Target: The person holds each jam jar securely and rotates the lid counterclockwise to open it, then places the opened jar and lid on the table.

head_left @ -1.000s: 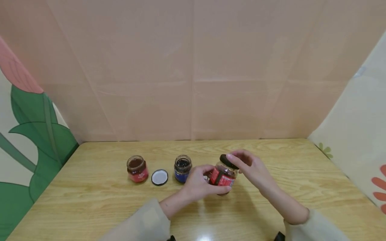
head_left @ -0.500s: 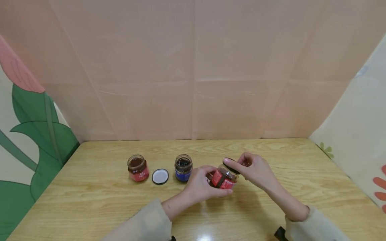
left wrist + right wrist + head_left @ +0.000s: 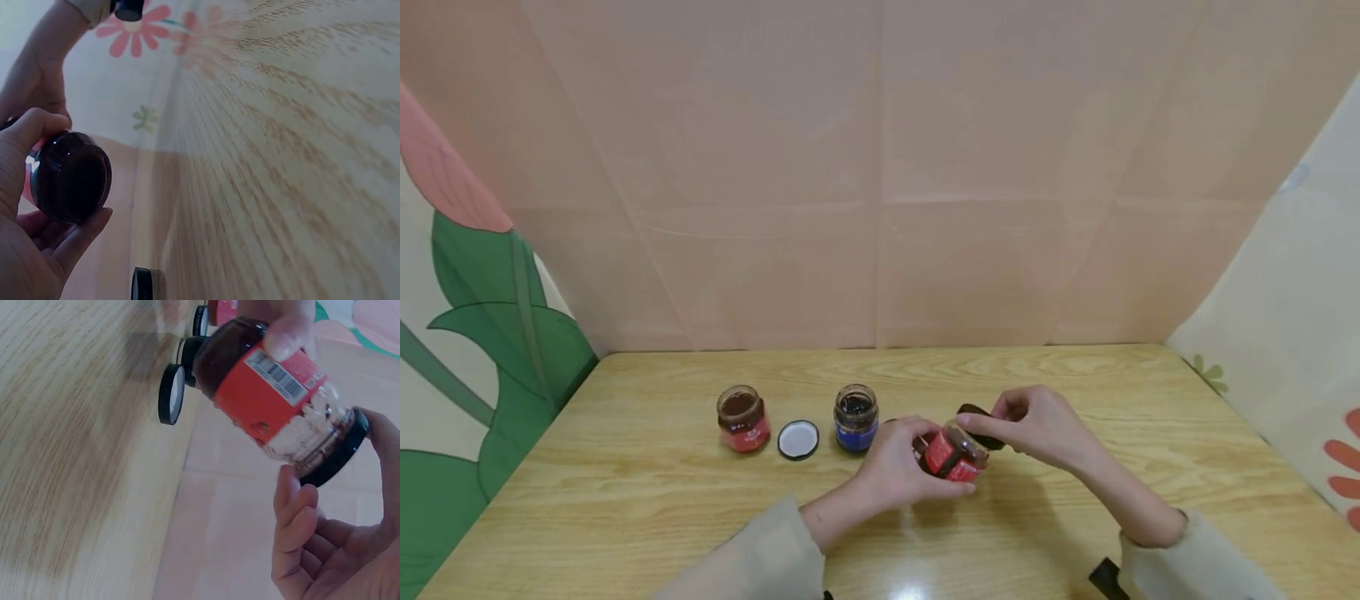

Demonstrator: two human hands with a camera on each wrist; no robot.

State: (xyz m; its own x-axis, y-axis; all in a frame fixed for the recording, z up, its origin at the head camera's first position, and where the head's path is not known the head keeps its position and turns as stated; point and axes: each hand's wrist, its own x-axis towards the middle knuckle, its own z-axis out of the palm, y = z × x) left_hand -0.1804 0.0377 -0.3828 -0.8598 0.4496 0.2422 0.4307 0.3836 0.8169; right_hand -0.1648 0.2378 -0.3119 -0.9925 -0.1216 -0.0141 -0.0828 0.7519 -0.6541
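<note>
A glass jar with a red label (image 3: 951,454) is tilted above the table's middle, and my left hand (image 3: 904,465) grips its body. The left wrist view shows its dark base (image 3: 72,178) in my curled fingers (image 3: 37,250). My right hand (image 3: 1009,421) pinches the black lid (image 3: 981,414) at the jar's mouth. In the right wrist view the lid (image 3: 337,453) sits against the mouth of the jar (image 3: 275,394), my right fingers (image 3: 294,506) around its rim. Whether the lid is free of the jar I cannot tell.
On the wooden table (image 3: 625,500), left of my hands, stand an open red-labelled jar (image 3: 742,418), a loose lid with a white inside (image 3: 797,439) and an open blue-labelled jar (image 3: 855,417). Another black lid (image 3: 144,284) lies under my left hand. Paper walls enclose the back and sides.
The jar has come down a little and tilted further to the right. My right hand has turned on the black lid and moved slightly right.
</note>
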